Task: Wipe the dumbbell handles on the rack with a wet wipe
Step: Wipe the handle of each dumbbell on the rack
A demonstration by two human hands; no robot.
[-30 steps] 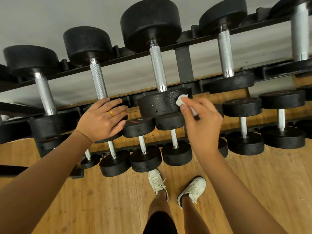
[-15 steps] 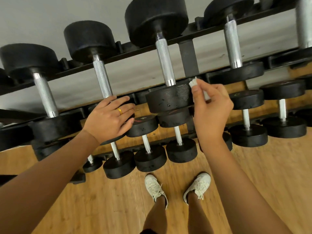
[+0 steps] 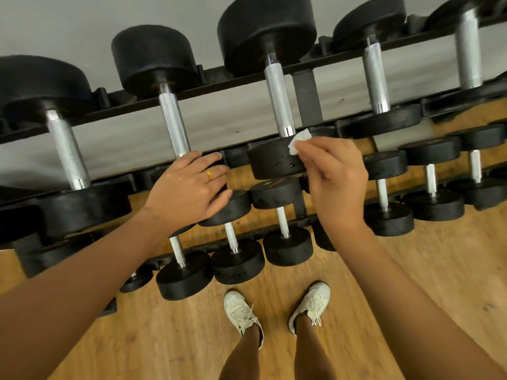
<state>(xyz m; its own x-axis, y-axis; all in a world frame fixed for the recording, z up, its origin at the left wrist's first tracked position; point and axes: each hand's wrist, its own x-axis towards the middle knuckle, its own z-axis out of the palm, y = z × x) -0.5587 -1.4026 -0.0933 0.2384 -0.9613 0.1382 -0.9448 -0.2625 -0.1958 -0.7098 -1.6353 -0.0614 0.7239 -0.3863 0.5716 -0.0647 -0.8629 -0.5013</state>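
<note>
The black rack [image 3: 306, 97] carries two tiers of weights. On the upper tier the large dumbbells [image 3: 153, 58] lie across the rails, each with its ribbed silver handle bare between the back rail and the front rail. On the lower tier the smaller dumbbells [image 3: 236, 244] lie in the same way, side by side. The right hand [image 3: 337, 185] pinches a small white wet wipe [image 3: 299, 140] between the thumb and the fingertips. The wipe is at the near end of the middle handle [image 3: 277, 97], on the upper edge of the front head [image 3: 274, 160] of that dumbbell; if it touches the metal itself, I cannot tell. The left hand [image 3: 189, 187], with a gold ring [image 3: 209, 175], rests with nearly straight fingers on the front head of the next dumbbell to the left, just below the neighbouring handle [image 3: 174, 122], and grips nothing. Below, two white shoes [image 3: 241, 311] stand on the wooden floor [image 3: 425, 297].
</note>
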